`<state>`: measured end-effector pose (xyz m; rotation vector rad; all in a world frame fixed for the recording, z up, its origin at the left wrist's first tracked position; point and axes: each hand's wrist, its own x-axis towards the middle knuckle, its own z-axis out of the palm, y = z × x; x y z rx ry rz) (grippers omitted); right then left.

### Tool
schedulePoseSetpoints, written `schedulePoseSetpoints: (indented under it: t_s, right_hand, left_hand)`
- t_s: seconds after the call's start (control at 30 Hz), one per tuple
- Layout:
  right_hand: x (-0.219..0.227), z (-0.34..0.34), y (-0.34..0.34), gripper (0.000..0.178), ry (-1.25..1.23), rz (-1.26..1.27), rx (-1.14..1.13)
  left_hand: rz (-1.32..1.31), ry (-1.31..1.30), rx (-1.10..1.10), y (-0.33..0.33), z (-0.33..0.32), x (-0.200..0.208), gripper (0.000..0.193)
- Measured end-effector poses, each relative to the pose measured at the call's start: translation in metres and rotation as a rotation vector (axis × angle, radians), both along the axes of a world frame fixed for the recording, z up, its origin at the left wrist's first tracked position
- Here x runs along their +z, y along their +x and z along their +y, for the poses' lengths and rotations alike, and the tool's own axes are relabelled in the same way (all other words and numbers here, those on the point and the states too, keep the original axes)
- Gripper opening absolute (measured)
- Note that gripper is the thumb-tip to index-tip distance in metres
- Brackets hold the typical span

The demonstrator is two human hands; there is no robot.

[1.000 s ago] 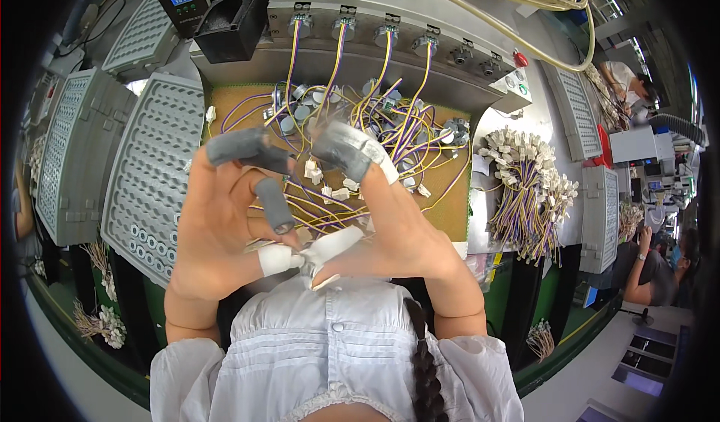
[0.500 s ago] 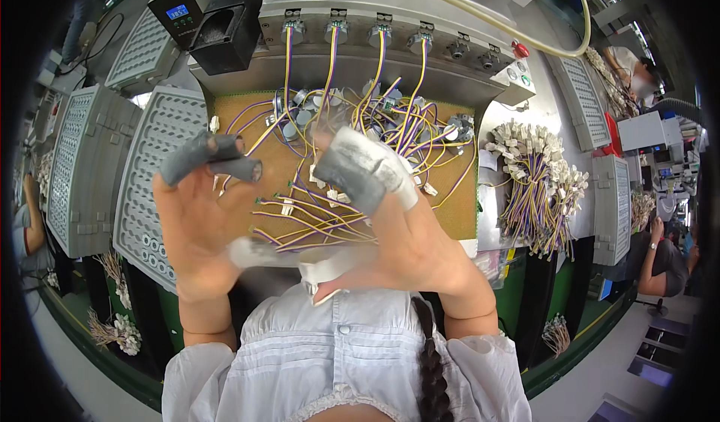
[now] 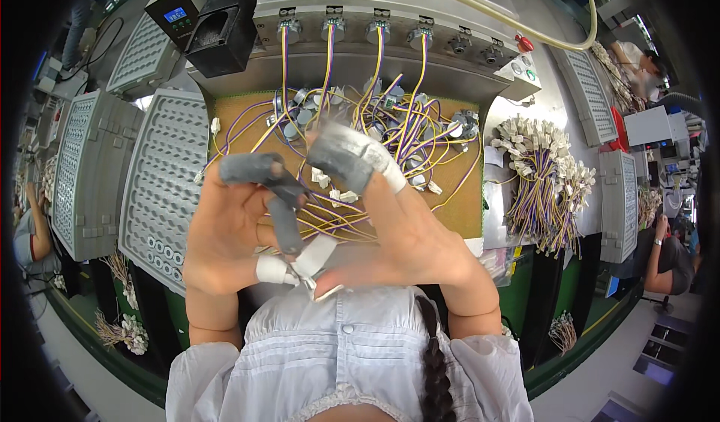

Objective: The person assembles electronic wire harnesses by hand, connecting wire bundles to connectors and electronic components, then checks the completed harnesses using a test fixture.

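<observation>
My left hand [image 3: 225, 234] has grey finger covers and a white-wrapped thumb. Its thumb and a covered finger close on the loose white tape [image 3: 315, 255] at my right thumb. My right hand [image 3: 401, 227] is spread, with the thumb apart from the fingers. Those fingers, wrapped in grey and white and slightly blurred, point up over the wires. Beneath both hands, purple and yellow wires [image 3: 341, 216] lie on the brown work mat [image 3: 459, 212]. Beyond them is a heap of small round metal parts with wires [image 3: 304, 115].
A metal fixture [image 3: 315, 66] at the back holds several wired round parts. Left stand a grey tray [image 3: 172, 152] and a black box [image 3: 221, 28]. Bundled wires with white connectors [image 3: 540, 182] lie right. A pale hose [image 3: 480, 21] arches overhead. Other people sit at both sides.
My left hand has moved right and inward, and its fingers have closed on the tape at my right thumb. My right hand has shifted slightly.
</observation>
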<state>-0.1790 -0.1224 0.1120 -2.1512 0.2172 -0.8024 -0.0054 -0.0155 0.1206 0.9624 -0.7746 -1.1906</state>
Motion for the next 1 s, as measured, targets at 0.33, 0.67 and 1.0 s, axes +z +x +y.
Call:
schedulePoseSetpoints:
  t_s: [0.33, 0.67, 1.0]
  right_hand:
    - [-0.016, 0.009, 0.0, 0.095, 0.179, -0.017, -0.06]
    - [-0.02, 0.009, 0.002, 0.089, 0.158, -0.041, -0.041]
    - [-0.008, 0.008, 0.001, 0.094, 0.178, -0.002, -0.029]
  left_hand:
    - [-0.088, -0.052, 0.381, -0.01, 0.002, -0.003, 0.096]
    - [-0.1, -0.152, 0.476, -0.009, 0.01, -0.004, 0.092]
    - [-0.127, -0.125, 0.269, -0.009, 0.003, -0.006, 0.091]
